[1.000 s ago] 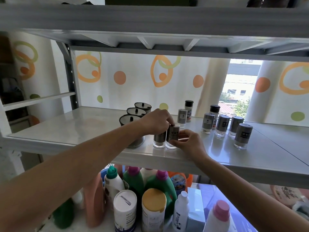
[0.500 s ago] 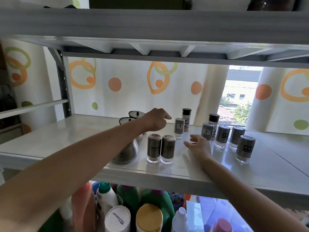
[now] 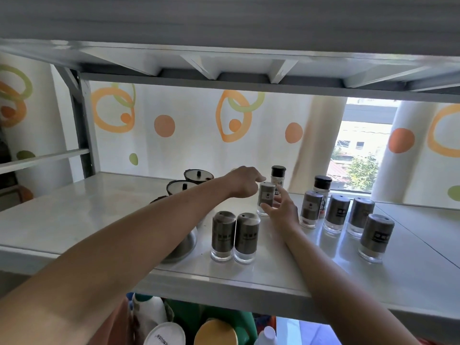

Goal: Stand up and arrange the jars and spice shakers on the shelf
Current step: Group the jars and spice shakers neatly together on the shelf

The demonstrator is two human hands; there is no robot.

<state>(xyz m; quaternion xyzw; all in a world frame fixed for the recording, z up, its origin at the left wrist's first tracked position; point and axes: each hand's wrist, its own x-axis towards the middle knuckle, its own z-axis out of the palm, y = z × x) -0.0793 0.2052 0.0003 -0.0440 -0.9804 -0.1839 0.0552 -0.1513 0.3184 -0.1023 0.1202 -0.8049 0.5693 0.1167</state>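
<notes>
Upright shaker (image 3: pixel 266 198) between both hands

Home storage corner, metal shelf (image 3: pixel 74 220) of spice shakers (image 3: pixel 222 236), detergent bottles (image 3: pixel 149 312) below, patterned curtain (image 3: pixel 199 125)

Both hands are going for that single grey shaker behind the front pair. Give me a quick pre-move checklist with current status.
1. Target upright: the grey-sleeved clear-based spice shaker stands upright. Ok.
2. Grip: right hand is at its base with fingers curled toward it, left hand at its cap; firm closure on either cannot be told.
3. Front pair of matching grey shakers stands upright, side by side. Ok.
4. Neighbour behind: the black-capped white-labelled bottle stands close behind the target; knock risk. Not ok.
5. Free white shelf surface beside the pair. Ok.
6. Round dark-lidded jars behind the left forearm are partly hidden. Cannot tell.
</notes>
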